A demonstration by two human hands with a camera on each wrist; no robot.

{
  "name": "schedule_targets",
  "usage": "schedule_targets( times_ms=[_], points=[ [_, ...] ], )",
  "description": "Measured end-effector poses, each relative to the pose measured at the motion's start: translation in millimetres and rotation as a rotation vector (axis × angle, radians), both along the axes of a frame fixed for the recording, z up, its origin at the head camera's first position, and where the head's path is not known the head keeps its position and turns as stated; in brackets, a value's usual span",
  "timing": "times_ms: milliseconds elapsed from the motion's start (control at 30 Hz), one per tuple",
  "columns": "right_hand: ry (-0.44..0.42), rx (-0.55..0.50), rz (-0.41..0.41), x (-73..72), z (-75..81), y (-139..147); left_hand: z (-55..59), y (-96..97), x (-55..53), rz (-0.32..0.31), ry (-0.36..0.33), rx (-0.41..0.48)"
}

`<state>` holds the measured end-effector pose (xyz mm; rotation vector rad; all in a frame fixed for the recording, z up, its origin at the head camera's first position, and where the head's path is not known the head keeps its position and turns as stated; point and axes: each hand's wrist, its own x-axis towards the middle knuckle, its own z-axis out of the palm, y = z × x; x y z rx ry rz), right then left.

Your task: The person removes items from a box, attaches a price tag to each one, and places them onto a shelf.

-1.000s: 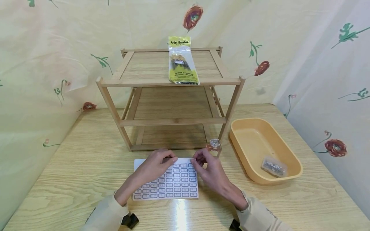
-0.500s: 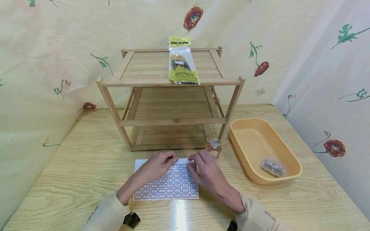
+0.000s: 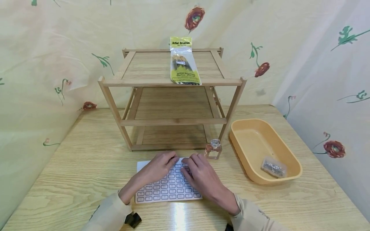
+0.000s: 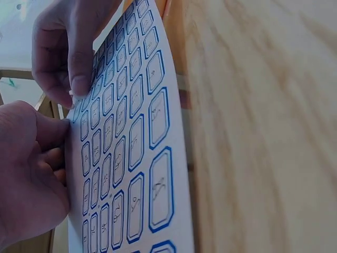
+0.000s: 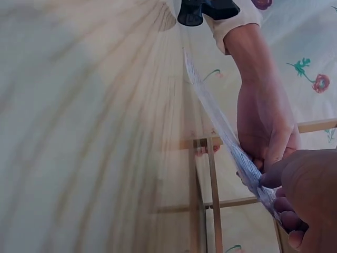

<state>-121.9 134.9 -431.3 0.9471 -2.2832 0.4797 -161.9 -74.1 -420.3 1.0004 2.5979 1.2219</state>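
A white sheet of blue-framed, number-marked sticker labels [image 3: 168, 187] lies before me, its far edge lifted slightly off the table. My left hand [image 3: 157, 167] pinches that far edge near its middle, thumb in front. Close beside it, my right hand [image 3: 202, 179] has thumb and bent fingers at the sheet's upper right part, covering several labels. In the left wrist view, the right thumb [image 4: 80, 84] lies against the printed face, near the edge. Seen almost edge-on in the right wrist view, the sheet [image 5: 224, 124] runs up to both hands. Whether a label is coming loose is hidden.
Behind the sheet stands a three-tier wooden rack [image 3: 173, 121], with a packet of artist brushes [image 3: 185, 69] on top. A small glass perfume bottle [image 3: 213, 150] stands by its right front leg. At right, a yellow tray [image 3: 244, 150] contains a clear packet [image 3: 274, 166].
My right hand has moved left from the sheet's top right corner, closer to my left hand. The sheet has turned slightly and shifted a little right. My left hand keeps its pinch.
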Motion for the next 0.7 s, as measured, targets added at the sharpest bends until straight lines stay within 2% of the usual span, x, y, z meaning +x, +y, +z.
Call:
schedule_targets(
  times_ms=[267, 567, 700],
  points=[
    [-0.016, -0.03, -0.003, 0.5, -3.5, -1.0, -2.6, 0.2, 0.0, -0.027, -0.012, 0.023],
    [0.021, -0.046, -0.001, -0.1, -6.4, -0.9, 0.5, 0.4, 0.8, -0.005, -0.099, 0.08],
    [0.021, -0.041, -0.008, -0.5, -7.0, -0.1, 0.8, 1.9, 0.2, 0.004, -0.108, 0.106]
  ],
)
